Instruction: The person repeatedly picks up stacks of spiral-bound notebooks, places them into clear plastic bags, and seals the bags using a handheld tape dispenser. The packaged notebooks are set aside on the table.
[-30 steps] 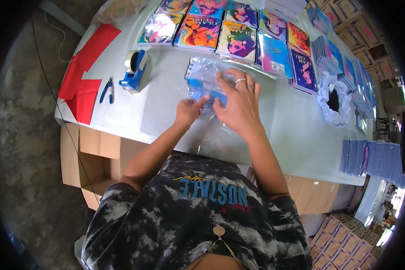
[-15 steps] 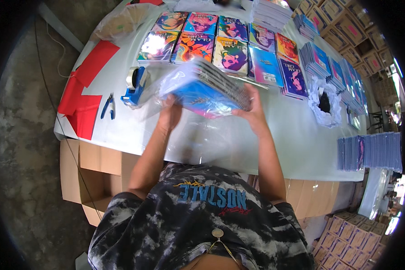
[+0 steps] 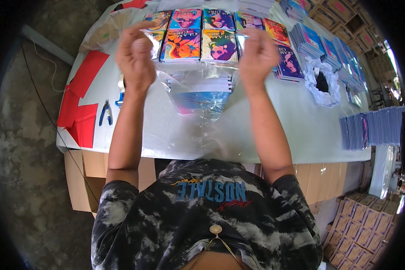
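Both hands are raised above the white table, each pinching an upper corner of a clear plastic bag that hangs between them. The left hand has its fingers clenched on the bag's left edge, and the right hand has its fingers clenched on the right edge. Inside the bag sits a stack of thin booklets, lying flat with its blue cover lowermost, held up off the table. Behind the hands, rows of colourful booklets lie spread across the table. To the left lie blue-handled pliers beside red paper sheets; crumpled white plastic lies to the right.
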